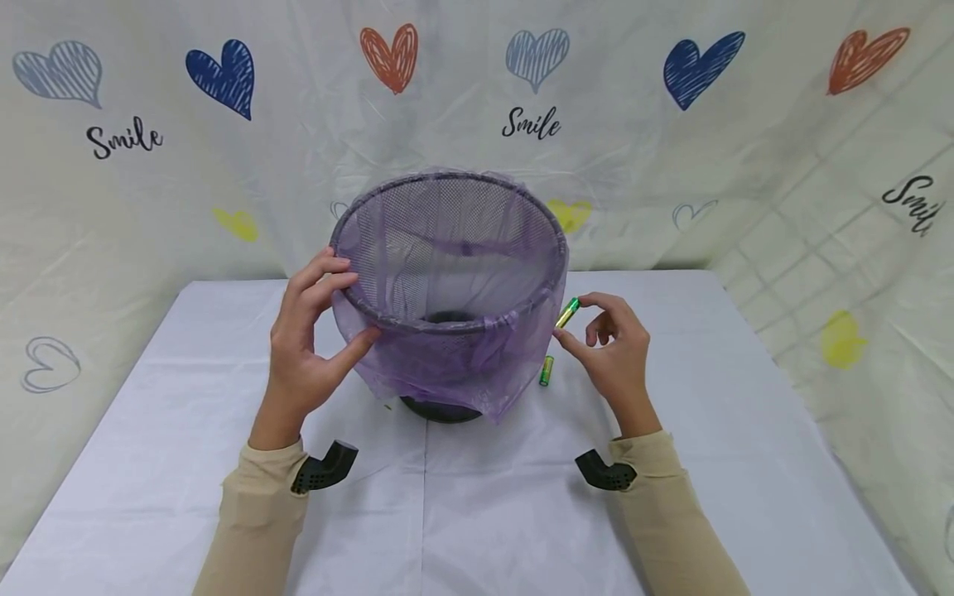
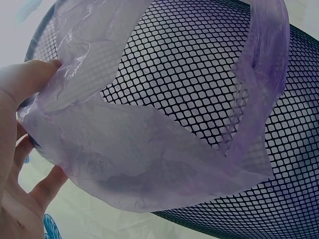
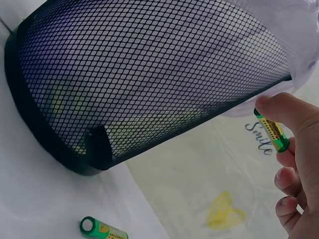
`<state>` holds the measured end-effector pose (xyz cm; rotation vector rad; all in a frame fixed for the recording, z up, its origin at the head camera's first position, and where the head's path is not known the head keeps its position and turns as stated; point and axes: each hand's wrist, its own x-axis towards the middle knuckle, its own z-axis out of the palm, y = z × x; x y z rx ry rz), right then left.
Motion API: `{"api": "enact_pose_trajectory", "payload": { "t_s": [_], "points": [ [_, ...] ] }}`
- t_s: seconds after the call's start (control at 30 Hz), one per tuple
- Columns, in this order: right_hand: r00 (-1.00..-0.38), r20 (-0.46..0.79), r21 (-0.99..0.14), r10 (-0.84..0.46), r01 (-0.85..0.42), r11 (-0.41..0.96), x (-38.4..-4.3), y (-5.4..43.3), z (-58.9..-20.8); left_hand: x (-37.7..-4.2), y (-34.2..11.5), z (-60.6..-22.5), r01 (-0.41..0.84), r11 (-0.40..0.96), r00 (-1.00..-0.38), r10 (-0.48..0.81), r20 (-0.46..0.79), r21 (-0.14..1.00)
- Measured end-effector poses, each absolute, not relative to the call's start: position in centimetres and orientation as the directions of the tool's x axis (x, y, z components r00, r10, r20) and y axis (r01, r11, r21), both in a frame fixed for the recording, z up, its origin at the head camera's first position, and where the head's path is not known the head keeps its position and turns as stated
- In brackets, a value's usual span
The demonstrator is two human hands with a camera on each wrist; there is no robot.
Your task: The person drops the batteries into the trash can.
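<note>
A black mesh wastebasket (image 3: 149, 64) stands on the table, lined with a thin purple bag (image 1: 447, 364) folded over its rim. My left hand (image 1: 309, 327) grips the left side of the rim, the thumb at the front and the fingers round the side. On the right, my right hand (image 1: 614, 339) pinches a green and gold battery (image 1: 568, 313) between thumb and index finger, just outside the basket. In the right wrist view the same battery (image 3: 271, 130) shows clearly, its ends at the two fingertips. Another green battery (image 1: 546, 371) lies on the table by the basket's right side.
A white cloth covers the table (image 1: 507, 521). Behind it hangs a pale curtain (image 1: 447, 124) printed with hearts and "Smile" lettering. Each sleeve has a black device at the wrist, one on the left (image 1: 325, 468) and one on the right (image 1: 605, 472).
</note>
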<state>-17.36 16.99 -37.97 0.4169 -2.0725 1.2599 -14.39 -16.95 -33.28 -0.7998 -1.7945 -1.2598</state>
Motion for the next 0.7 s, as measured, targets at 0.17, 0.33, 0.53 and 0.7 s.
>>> {"api": "enact_pose_trajectory", "payload": {
  "t_s": [0.17, 0.33, 0.53, 0.7],
  "points": [
    [-0.724, 0.686, -0.662, 0.072, -0.581, 0.474, -16.8, 16.8, -36.9, -14.6, -17.0, -33.5, 0.838, 0.302, -0.491, 0.056, 0.869, 0.454],
    [-0.715, 0.694, -0.665, 0.083, -0.593, 0.453, -16.5, 16.8, -36.5, -14.4, -16.9, -33.2, 0.840, 0.297, -0.489, 0.056, 0.870, 0.453],
    [-0.693, 0.714, -0.658, 0.101, -0.615, 0.435, -16.2, 16.7, -35.8, -14.1, -16.7, -32.9, 0.837, 0.306, -0.492, 0.056, 0.869, 0.454],
    [-0.686, 0.721, -0.654, 0.100, -0.626, 0.425, -15.9, 16.6, -35.3, -14.4, -17.0, -33.4, 0.829, 0.320, -0.499, 0.055, 0.865, 0.458]
  ]
}}
